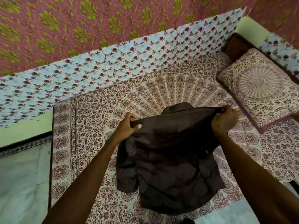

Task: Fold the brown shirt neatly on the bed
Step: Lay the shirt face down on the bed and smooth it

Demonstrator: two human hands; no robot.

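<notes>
The brown shirt [171, 159] is held up over the bed [90, 120], stretched between two hands along its upper edge. By the left hand [129, 125] one end of that edge is pinched: the fingers are curled over the far side of the cloth and the thumb is pressed flat against the near side. By the right hand [224, 118] the other end is gripped, the fingers curled tightly round a bunched fold. The cloth is drawn fairly taut between the two grips, and below them it hangs in loose, creased folds above the middle of the bed. A sleeve [126, 167] dangles at the left side, just beside the left forearm. Part of the collar [179, 106] is glimpsed past the top edge, on the far side. Whether the lower hem touches the bed cannot be told, nor whether a label is carried on the shirt. The bed is covered by a printed sheet [252, 147] with a fan-shaped medallion, partly hidden behind the shirt. A pillow [258, 88] in a matching print is laid at the right end, apart from the shirt. Along the far side a pale blue cloth [113, 62] dotted with red flowers is stood upright, and above it a pink hanging [80, 21] with green motifs is seen, blurred.
</notes>
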